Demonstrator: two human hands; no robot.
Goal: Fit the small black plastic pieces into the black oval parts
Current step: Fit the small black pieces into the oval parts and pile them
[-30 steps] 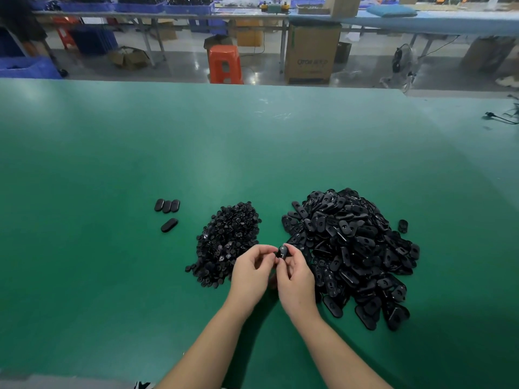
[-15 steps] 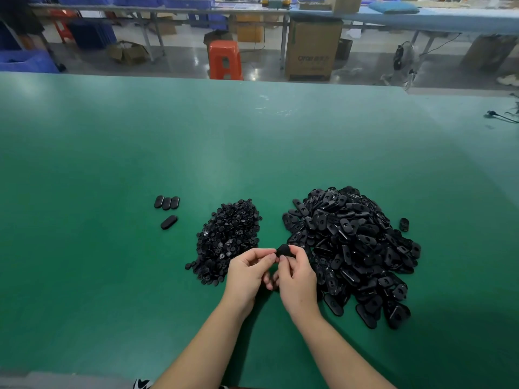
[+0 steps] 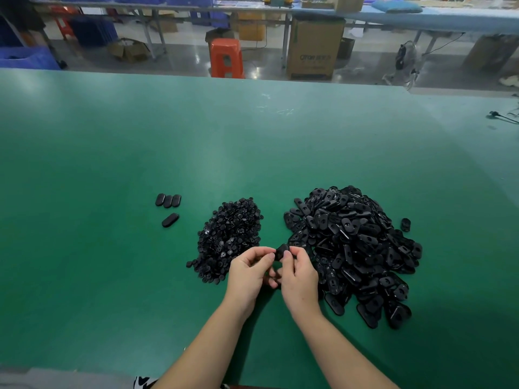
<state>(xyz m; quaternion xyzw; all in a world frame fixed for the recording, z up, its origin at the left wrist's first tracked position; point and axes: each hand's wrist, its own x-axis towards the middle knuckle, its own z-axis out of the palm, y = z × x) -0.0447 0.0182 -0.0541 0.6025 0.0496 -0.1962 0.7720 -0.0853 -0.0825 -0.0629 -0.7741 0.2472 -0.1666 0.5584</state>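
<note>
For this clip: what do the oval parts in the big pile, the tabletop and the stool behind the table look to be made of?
Oval parts: apparently moulded black plastic, semi-gloss, with soft highlights on their rounded faces.
Tabletop: a smooth green mat, perhaps rubber or vinyl; its dull, even sheen leaves that open.
Stool: orange plastic, seemingly moulded in one piece, slightly glossy.

Even overhead light, soft glare on mat (image 3: 224, 153), wide-angle edge bending.
</note>
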